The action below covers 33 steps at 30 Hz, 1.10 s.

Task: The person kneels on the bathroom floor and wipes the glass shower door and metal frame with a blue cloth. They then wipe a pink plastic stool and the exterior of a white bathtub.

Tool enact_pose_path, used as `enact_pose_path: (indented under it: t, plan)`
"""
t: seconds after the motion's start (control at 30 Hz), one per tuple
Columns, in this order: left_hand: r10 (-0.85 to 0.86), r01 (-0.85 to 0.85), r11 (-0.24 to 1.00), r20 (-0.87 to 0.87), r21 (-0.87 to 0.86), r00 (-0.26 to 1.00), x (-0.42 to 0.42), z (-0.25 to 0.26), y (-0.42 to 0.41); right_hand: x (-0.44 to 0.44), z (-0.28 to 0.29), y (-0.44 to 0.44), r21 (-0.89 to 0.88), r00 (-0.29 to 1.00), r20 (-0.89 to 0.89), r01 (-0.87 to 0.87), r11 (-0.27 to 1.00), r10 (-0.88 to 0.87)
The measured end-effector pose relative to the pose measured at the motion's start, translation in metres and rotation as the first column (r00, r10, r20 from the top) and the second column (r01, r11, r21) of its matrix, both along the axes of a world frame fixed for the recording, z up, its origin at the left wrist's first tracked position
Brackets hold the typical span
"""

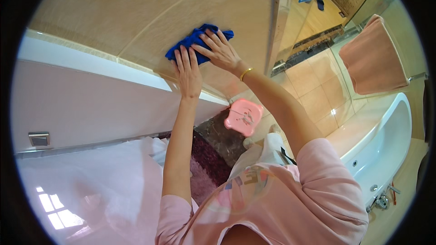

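A crumpled blue cloth (194,43) lies flat against the beige tiled wall (143,10). My left hand (188,73) presses on its lower left part with the fingers pointing up. On the cloth's right part rests my right hand (219,49), its fingers spread over the fabric. A gold bangle (246,74) circles the right wrist. Both palms face the wall, and the cloth is between them and the tile.
Below stands a pink plastic stool (244,117) on the floor by the wall corner. A white bathtub (381,153) and a hanging peach towel (373,59) are at right, near a glass door bearing a sign. A wall switch (39,139) is at left, above a white sheet-like surface (112,183).
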<state>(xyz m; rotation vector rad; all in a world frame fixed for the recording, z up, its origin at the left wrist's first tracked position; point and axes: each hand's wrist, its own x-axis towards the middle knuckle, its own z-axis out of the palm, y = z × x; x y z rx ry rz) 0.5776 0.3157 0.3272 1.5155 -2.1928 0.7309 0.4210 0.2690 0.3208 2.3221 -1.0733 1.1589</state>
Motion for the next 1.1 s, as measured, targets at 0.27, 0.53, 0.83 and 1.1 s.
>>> enact_pose_path:
  t: [0.27, 0.53, 0.83, 1.1]
  plan:
    - [-0.091, 0.061, 0.951, -0.087, -0.302, 0.992, -0.029, 0.093, -0.031, -0.024, 0.103, -0.021, -0.163, 0.992, 0.089, -0.077, 0.984, 0.093]
    - [-0.243, 0.25, 0.886, 0.067, -0.39, 0.968, -0.079, 0.125, -0.067, -0.077, 0.101, -0.058, -0.23, 0.976, 0.206, -0.017, 0.973, 0.066]
    - [-0.215, 0.246, 0.945, 0.156, -0.216, 0.964, -0.096, 0.069, -0.07, -0.11, 0.04, -0.048, -0.103, 0.993, 0.115, 0.021, 0.994, -0.009]
    - [-0.415, 0.393, 0.754, 0.082, -0.526, 0.906, -0.122, 0.173, -0.098, -0.127, 0.168, -0.071, -0.456, 0.973, 0.183, -0.041, 0.889, 0.139]
